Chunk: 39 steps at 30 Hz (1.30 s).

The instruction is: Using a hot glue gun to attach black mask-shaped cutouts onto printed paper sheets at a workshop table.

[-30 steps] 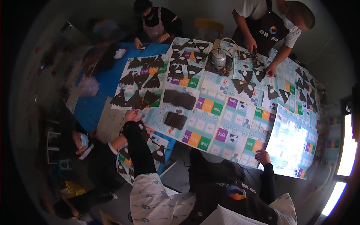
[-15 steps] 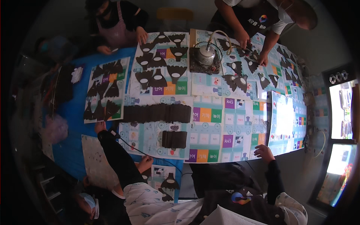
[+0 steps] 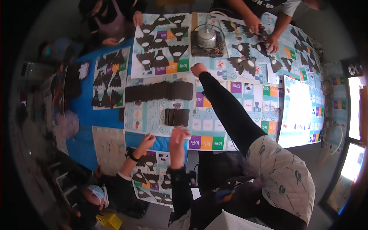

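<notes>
My right arm stretches far across the table. The fingers of my right hand (image 3: 198,69) are closed at the lower right corner of a printed sheet (image 3: 135,69) that carries rows of dark fan-shaped pieces (image 3: 159,59) with pale ovals. My left hand (image 3: 178,140) is raised near the table's front edge, smeared by motion, so its fingers do not read clearly. Just beyond it lies a short row of dark strips (image 3: 176,117). Farther off, a long row of similar dark strips (image 3: 159,91) spans the printed table cover.
A metal kettle-like vessel (image 3: 207,37) with a hose stands on a dark tray (image 3: 196,49). Co-workers' hands (image 3: 272,44) handle dark pieces at the far right; another person (image 3: 111,17) stands far left. A masked co-worker's hand (image 3: 147,142) is close to my left hand. A smaller sheet (image 3: 100,60) holds more pieces.
My left hand has left the smaller sheet's corner and come back to the right. My right hand has swung from the front edge to the larger sheet's corner. The view has shifted.
</notes>
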Tool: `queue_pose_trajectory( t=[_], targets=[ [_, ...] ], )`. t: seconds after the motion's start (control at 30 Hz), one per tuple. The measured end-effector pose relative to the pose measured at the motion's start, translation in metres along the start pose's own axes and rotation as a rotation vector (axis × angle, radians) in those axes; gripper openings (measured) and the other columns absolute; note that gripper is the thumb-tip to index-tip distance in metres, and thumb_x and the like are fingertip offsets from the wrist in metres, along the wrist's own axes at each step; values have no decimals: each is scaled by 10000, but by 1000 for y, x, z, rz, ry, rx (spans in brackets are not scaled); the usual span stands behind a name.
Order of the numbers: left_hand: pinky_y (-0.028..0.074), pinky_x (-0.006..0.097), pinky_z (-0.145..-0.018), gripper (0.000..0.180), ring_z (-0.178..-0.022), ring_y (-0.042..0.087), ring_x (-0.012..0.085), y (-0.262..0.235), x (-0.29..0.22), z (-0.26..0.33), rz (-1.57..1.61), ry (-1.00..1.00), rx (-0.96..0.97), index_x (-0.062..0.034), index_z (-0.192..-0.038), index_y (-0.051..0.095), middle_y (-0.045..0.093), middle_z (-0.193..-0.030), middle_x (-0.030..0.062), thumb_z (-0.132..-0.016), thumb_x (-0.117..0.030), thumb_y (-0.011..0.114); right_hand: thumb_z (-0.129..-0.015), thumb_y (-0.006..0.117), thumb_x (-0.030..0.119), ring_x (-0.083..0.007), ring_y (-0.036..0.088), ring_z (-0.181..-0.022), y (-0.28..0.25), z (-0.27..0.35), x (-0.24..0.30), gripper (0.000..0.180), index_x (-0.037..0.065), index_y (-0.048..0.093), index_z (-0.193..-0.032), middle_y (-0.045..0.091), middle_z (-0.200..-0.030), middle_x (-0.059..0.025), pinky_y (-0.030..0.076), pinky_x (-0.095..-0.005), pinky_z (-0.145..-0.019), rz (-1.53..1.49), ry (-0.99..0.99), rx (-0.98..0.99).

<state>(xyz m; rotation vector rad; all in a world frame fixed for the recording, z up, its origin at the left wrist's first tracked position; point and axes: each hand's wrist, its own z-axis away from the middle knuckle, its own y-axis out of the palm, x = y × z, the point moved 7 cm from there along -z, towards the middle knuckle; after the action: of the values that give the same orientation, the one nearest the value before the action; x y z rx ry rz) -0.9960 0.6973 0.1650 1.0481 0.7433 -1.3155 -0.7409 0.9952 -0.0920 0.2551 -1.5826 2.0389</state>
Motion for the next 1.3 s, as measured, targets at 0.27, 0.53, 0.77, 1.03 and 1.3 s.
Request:
queue_pose_trajectory(
  t=[0.27,0.53,0.77,1.03,1.3],
  targets=[
    [482,284,-826,281,-877,616,157,-94,125,140,182,-372,-385,-20,-1196,534,631,-1027,104,-944,-144,532,-796,539,341,-391,596,-1060,73,28,73,444,-42,675,-976,635,-1072,-260,470,-438,-898,-229,183,138],
    [491,280,-809,292,-875,622,146,-98,160,132,307,-380,-429,-33,-1209,533,638,-1049,96,-937,-140,524,-739,599,338,-395,616,-989,21,20,75,436,-60,681,-899,649,-961,-275,486,-435,-858,-203,59,-30],
    [495,265,-800,293,-871,625,144,-85,177,129,332,-397,-386,-33,-1203,524,633,-1041,82,-937,-155,536,-848,578,490,-375,637,-949,-6,33,119,480,50,664,-1019,676,-913,-218,513,-412,-857,-143,-208,121],
    [479,280,-840,321,-963,609,172,-84,175,101,407,-279,-446,-37,-1231,488,603,-1089,83,-935,-153,531,-921,419,562,-268,632,-1006,14,16,87,518,129,642,-1098,688,-831,-159,364,-373,-1048,558,-524,-27],
    [490,284,-829,337,-908,623,157,-87,213,181,480,-434,-483,-22,-1224,506,623,-1064,88,-931,-186,533,-914,443,156,-203,658,-826,42,83,80,494,368,455,-1360,636,-1084,-71,349,-390,-1046,879,-977,-199]
  ],
)
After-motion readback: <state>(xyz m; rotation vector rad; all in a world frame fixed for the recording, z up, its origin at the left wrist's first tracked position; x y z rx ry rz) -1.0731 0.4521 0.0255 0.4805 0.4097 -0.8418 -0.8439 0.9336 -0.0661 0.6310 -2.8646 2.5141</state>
